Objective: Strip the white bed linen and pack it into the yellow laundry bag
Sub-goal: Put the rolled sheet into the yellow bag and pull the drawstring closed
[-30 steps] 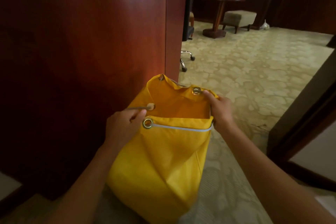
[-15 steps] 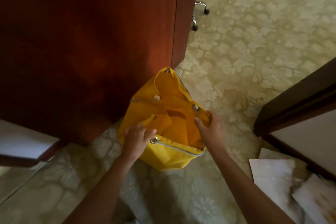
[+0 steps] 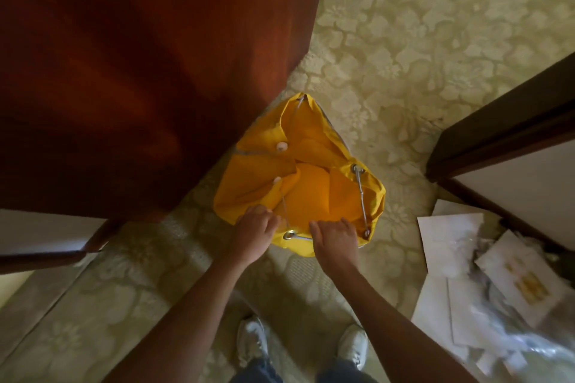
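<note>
The yellow laundry bag [image 3: 311, 196] sits slumped on the patterned carpet with its mouth open upward, and only yellow fabric shows inside it. A grey drawstring runs through metal eyelets along the rim. My left hand [image 3: 255, 233] grips the near rim at its left side. My right hand [image 3: 334, 238] holds the near rim just right of an eyelet, fingers curled over the edge. No white bed linen is in view.
A dark red wooden cabinet [image 3: 140, 71] stands left of the bag, touching it. A dark door frame [image 3: 497, 121] rises at the right. White papers and clear plastic [image 3: 485, 289] lie on the floor at lower right. My shoes [image 3: 298, 348] are below.
The bag went down from a raised, upright hold to the floor. My right hand shifted from the far rim to the near rim. The view tilted downward.
</note>
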